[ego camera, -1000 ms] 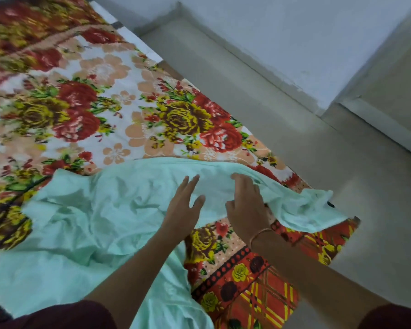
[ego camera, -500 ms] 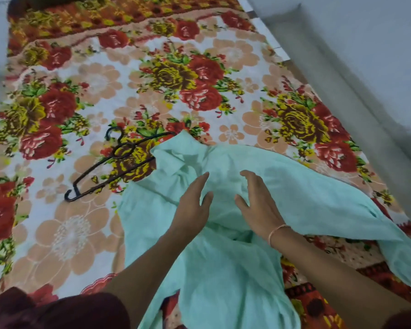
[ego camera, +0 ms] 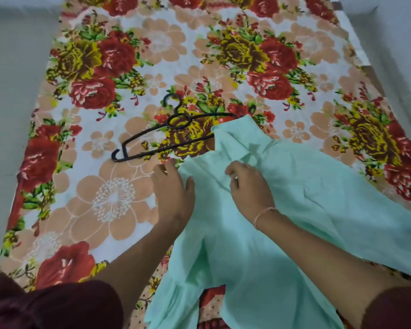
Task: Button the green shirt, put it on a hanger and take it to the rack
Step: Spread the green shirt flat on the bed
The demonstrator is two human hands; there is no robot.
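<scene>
Here the green shirt (ego camera: pixel 294 186) lies rumpled on the floral bedsheet (ego camera: pixel 114 198), its collar end covering one tip of the black hanger (ego camera: pixel 166 138). The left hand (ego camera: pixel 173 186) rests on the shirt's edge, fingers straight. The right hand (ego camera: pixel 249 188), apart from it, curls its fingers on the cloth below the collar; whether they pinch it, I cannot tell.

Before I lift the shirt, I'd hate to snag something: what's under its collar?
One end of the hanger runs under the shirt; that part is hidden. Around it only the sheet shows.
</scene>
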